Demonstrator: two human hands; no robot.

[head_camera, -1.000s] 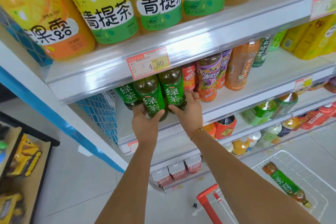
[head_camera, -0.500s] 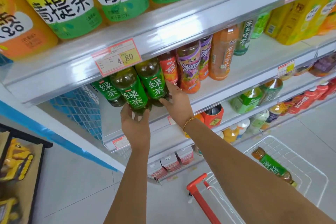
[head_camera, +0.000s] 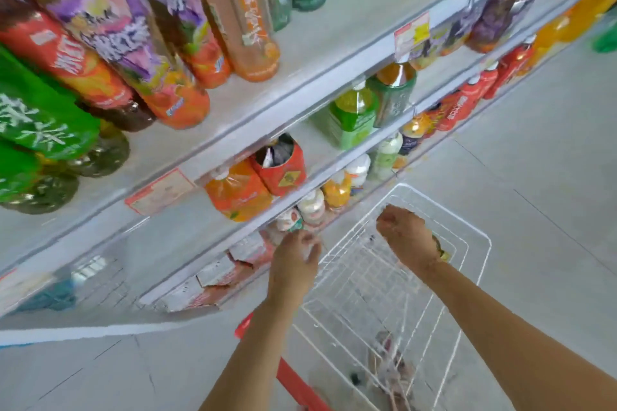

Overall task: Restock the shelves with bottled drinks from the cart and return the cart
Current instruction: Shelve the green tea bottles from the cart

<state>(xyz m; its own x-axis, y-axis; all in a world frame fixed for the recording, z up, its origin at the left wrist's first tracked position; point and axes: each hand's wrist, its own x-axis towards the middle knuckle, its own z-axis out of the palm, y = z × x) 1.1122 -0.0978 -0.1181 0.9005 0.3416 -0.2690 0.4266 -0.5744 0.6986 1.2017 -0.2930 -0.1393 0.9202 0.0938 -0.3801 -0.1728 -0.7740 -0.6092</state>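
shelves (head_camera: 300, 83): fill the upper and left of the frame in tiers, packed with drinks, all motion-blurred.
floor (head_camera: 541, 177): pale tiles, right side and bottom of the frame.
cart (head_camera: 482, 240): white wire basket, lower centre to lower right, just in front of the lowest shelf; its red handle (head_camera: 290, 374) sits at bottom centre.
green tea bottles (head_camera: 40, 123): stand at the far left edge, on the top shelf in view, green labels.
left hand (head_camera: 293, 260): centre frame, you have it at the cart's left rim; fingers loose and released, nothing in it.
right hand (head_camera: 407, 237): right of centre over the basket; fingers curled, but you can't tell from the blur whether they grasp anything.
bottle in the cart (head_camera: 442, 252): only a green-yellow sliver shows, just past your right wrist.
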